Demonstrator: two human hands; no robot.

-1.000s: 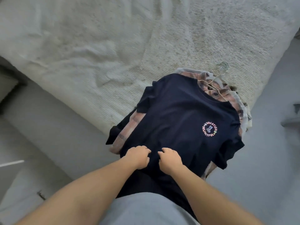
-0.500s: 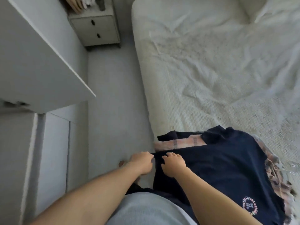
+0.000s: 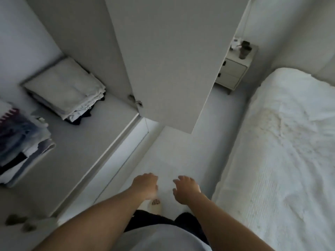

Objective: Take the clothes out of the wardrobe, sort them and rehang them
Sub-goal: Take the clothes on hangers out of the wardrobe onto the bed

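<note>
Open wardrobe [image 3: 163, 60], folded clothes [image 3: 67, 93] stacked inside, left hand [image 3: 146, 186], right hand [image 3: 186, 189] loose, empty

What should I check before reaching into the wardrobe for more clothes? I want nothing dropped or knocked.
1. Left hand free: ok, fingers loose, holding nothing.
2. Right hand free: ok, fingers spread, holding nothing.
3. Wardrobe door open: ok, it swings out over the floor, so watch its lower corner.
4. Folded stacks in reach: ok, a pale folded pile and a mixed coloured stack sit on the shelf.
5. Hanging clothes left on the rail: cannot tell, no rail in view.
6. Space on the bed for sorting: ok in the part shown.
</note>
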